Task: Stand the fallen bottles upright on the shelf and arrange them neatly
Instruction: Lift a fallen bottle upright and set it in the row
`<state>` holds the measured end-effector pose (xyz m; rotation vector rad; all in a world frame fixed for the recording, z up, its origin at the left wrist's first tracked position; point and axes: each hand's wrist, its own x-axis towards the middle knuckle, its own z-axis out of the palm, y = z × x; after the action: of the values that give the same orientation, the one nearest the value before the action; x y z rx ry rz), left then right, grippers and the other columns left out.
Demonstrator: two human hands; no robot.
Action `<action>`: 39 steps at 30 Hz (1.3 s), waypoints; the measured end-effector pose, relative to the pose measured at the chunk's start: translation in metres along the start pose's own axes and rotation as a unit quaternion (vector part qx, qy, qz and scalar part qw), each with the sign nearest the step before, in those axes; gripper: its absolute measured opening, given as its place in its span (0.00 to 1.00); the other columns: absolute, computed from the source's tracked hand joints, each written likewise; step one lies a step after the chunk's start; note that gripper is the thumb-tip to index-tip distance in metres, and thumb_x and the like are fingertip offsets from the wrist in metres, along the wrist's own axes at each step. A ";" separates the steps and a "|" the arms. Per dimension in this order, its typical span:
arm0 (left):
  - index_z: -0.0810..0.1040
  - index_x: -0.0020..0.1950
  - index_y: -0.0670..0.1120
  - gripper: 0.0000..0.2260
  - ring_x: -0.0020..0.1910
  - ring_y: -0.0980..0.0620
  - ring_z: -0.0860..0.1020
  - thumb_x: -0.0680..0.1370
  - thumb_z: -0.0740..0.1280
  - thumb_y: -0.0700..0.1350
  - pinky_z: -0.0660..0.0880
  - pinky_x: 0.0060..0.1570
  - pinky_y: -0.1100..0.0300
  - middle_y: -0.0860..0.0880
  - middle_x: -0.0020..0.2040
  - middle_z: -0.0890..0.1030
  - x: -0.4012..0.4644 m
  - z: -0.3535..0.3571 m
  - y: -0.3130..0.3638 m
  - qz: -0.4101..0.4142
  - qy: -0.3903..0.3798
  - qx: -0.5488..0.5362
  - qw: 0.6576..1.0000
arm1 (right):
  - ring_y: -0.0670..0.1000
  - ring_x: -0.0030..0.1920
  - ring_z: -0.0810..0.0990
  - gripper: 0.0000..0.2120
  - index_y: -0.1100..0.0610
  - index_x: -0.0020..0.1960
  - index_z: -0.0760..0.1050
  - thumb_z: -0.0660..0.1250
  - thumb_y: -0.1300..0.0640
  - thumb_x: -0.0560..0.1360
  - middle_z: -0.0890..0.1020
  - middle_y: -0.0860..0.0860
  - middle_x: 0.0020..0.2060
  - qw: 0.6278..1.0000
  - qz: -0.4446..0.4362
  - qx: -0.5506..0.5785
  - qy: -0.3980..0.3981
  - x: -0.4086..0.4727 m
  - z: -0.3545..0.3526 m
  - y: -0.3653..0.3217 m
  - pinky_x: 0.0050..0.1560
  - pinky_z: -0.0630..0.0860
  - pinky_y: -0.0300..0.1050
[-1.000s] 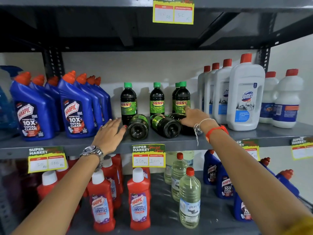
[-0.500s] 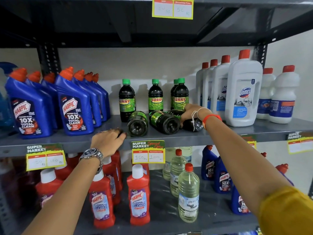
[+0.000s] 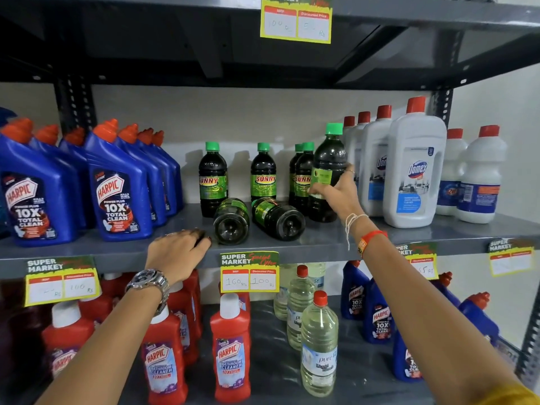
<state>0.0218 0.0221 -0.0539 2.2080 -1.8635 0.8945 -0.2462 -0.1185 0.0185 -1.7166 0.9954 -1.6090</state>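
1. The right hand (image 3: pixel 336 191) is closed around a dark bottle with a green cap (image 3: pixel 328 168); this bottle is upright, and its base is at the grey shelf (image 3: pixel 409 238), but I cannot tell if it touches the shelf.
2. Just left of the right hand two fallen dark bottles (image 3: pixel 277 219) lie on their sides, their bottoms facing the camera; behind them four upright Sunny bottles (image 3: pixel 263 173) stand near the wall.
3. Just right of the right hand stand the white Domex bottles (image 3: pixel 415 173) with red caps.
4. The left hand (image 3: pixel 178 251) rests palm down on the front edge of the shelf, fingers loosely spread, holding nothing; the nearer fallen bottle lies just to its right; a watch (image 3: pixel 149 283) is on its wrist.
5. Left of the left hand stand blue Harpic bottles (image 3: pixel 117 191).
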 end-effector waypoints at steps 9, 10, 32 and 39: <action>0.73 0.60 0.50 0.21 0.48 0.49 0.76 0.76 0.45 0.51 0.53 0.26 0.62 0.49 0.54 0.79 0.002 0.005 0.000 -0.034 0.048 -0.053 0.997 | 0.52 0.58 0.74 0.42 0.59 0.70 0.55 0.77 0.60 0.65 0.75 0.51 0.54 0.997 0.029 -0.059 -0.035 -0.013 -0.005 0.021 0.57 0.67 0.40; 0.74 0.59 0.50 0.22 0.47 0.49 0.76 0.76 0.44 0.51 0.52 0.26 0.62 0.49 0.53 0.79 0.002 0.006 -0.001 -0.033 0.050 -0.052 0.997 | 0.53 0.61 0.73 0.45 0.59 0.70 0.55 0.78 0.56 0.63 0.74 0.53 0.57 0.997 0.022 -0.076 -0.024 -0.013 -0.003 0.022 0.60 0.68 0.41; 0.77 0.56 0.49 0.19 0.47 0.48 0.78 0.77 0.50 0.53 0.65 0.39 0.58 0.48 0.51 0.82 0.001 0.008 0.002 -0.067 0.097 -0.129 0.985 | 0.62 0.73 0.58 0.59 0.69 0.72 0.52 0.78 0.39 0.56 0.61 0.64 0.70 0.965 0.033 -0.254 0.052 -0.014 0.002 0.025 0.74 0.58 0.55; 0.77 0.56 0.49 0.20 0.47 0.48 0.79 0.77 0.48 0.53 0.64 0.38 0.58 0.48 0.51 0.82 0.000 0.008 0.002 -0.057 0.106 -0.116 0.986 | 0.55 0.58 0.78 0.37 0.61 0.64 0.58 0.76 0.65 0.63 0.75 0.60 0.61 0.994 0.111 0.020 -0.004 0.000 -0.007 0.032 0.61 0.74 0.48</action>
<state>0.0232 0.0178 -0.0612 1.9739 -1.6371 0.8115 -0.2575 -0.1360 -0.0075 -1.5241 1.1008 -1.4685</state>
